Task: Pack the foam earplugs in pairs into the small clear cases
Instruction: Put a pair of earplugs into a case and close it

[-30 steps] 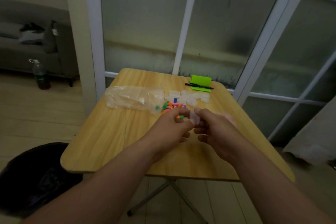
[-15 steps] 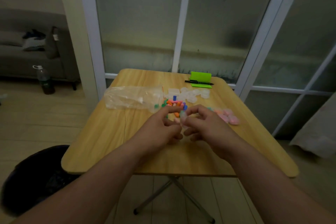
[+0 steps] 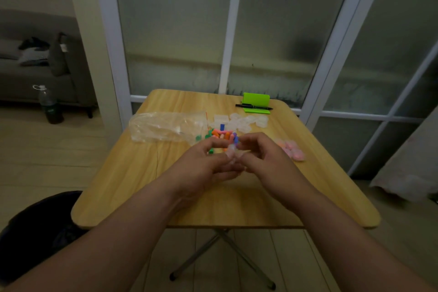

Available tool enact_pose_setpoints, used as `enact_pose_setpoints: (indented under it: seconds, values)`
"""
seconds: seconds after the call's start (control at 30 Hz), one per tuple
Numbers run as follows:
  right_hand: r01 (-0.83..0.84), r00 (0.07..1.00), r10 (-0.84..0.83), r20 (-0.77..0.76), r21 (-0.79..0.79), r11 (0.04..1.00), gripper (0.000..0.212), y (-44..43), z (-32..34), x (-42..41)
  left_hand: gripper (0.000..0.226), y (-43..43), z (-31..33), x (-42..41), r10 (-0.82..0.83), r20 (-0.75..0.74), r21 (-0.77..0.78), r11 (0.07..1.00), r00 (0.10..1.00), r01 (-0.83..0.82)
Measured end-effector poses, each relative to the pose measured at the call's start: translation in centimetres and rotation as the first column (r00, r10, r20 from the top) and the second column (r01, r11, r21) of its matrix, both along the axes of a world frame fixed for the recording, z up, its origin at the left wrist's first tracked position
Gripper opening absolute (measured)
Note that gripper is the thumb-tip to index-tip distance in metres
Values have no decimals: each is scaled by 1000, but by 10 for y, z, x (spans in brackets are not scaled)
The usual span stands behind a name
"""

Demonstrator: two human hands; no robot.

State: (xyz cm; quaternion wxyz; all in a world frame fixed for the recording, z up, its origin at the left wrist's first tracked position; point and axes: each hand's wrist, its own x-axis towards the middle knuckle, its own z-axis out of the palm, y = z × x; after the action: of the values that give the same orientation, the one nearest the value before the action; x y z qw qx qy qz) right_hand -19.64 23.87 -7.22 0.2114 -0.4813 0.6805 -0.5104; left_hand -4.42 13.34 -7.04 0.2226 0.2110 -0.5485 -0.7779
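The light is dim. Beyond the left hand point(image 3: 208, 163) and right hand point(image 3: 263, 161) rise white-framed frosted glass panels point(image 3: 173, 31). Far left of the left hand, a grey fabric sofa point(image 3: 28, 83) stands on pale plank flooring point(image 3: 47, 154). Under both hands, a light wooden folding table point(image 3: 142, 185).

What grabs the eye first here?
The left hand and right hand meet over the table, pinching a small clear case between them. Just behind lies a bright pile of earplugs at the mouth of a clear bag, with a pink cluster, likely packed cases, to the right. A green stand sits at the far edge.
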Motion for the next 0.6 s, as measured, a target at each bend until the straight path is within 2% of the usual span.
enact_pose_setpoints:
  seconds: [0.07, 0.13, 0.4, 0.6]
  values:
    - [27, 988, -31, 151, 27, 999, 18, -2, 1, -2, 33, 0, -1, 0, 8, 25, -105, 994, 1000, -6]
    - [12, 974, -24, 223, 56, 998, 20, -4, 0, -2, 33, 1, -2, 1, 0, 40, -153, 988, 999, 7]
    - [16, 960, -42, 277, 96, 995, 26, -10, -2, -3, 32, -5, -3, 2, -29, 95, -171, 984, 995, 45]
    - [-14, 956, -13, 292, 90, 996, 17, -10, -2, -6, 32, -7, -4, 1, -29, 110, -197, 979, 993, 51]
